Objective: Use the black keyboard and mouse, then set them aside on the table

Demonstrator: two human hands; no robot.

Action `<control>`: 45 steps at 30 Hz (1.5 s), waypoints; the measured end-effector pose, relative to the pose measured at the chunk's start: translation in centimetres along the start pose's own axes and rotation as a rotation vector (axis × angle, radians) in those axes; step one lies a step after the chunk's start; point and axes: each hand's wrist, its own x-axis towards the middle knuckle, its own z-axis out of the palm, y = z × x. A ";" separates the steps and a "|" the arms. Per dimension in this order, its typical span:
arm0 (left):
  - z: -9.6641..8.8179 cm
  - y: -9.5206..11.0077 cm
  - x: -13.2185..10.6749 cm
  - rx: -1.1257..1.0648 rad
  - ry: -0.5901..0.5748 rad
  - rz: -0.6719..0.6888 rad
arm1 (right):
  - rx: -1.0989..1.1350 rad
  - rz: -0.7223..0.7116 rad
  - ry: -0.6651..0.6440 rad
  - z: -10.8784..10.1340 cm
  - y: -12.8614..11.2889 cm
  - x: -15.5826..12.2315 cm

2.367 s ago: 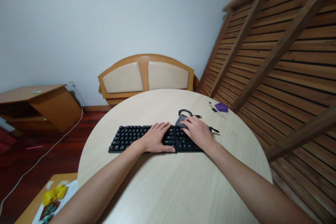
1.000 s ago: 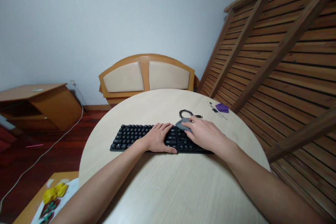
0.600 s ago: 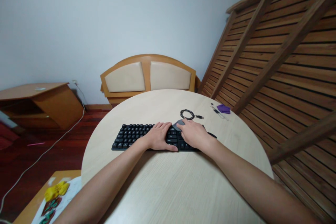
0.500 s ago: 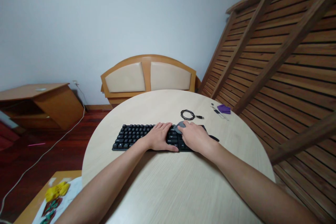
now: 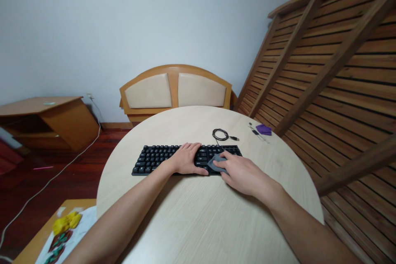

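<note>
A black keyboard (image 5: pixel 154 160) lies across the round pale table (image 5: pixel 192 222). My left hand (image 5: pixel 186 159) rests flat on its middle, fingers stretched out and the thumb spread along the near edge. Between the fingers of my right hand (image 5: pixel 239 171) is a grey cloth (image 5: pixel 214 163), pressed onto the keys right of my left thumb. The right hand covers part of the keyboard's lower right corner. Behind the keyboard lies its coiled black USB cable (image 5: pixel 220 134).
At the table's far right are a purple cloth (image 5: pixel 264 129) and a thin wire tool with a black middle (image 5: pixel 255 132). A slatted wooden frame (image 5: pixel 334 74) leans close on the right. A yellow item (image 5: pixel 66 222) sits on a low surface at the lower left.
My right hand has moved the grey cloth from the keyboard's far edge toward me, uncovering the keys at the upper right. My left hand stays in place on the keyboard.
</note>
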 end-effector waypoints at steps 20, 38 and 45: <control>0.0 -1.3 0.0 0.016 0.038 0.006 | 0.022 -0.019 0.249 0.8 1.6 1.4; -0.2 -1.0 -0.2 0.013 0.023 0.057 | -0.118 0.061 0.289 4.0 2.6 6.3; 0.0 -1.3 0.0 0.018 0.024 0.059 | -0.098 -0.004 0.258 3.3 2.6 5.3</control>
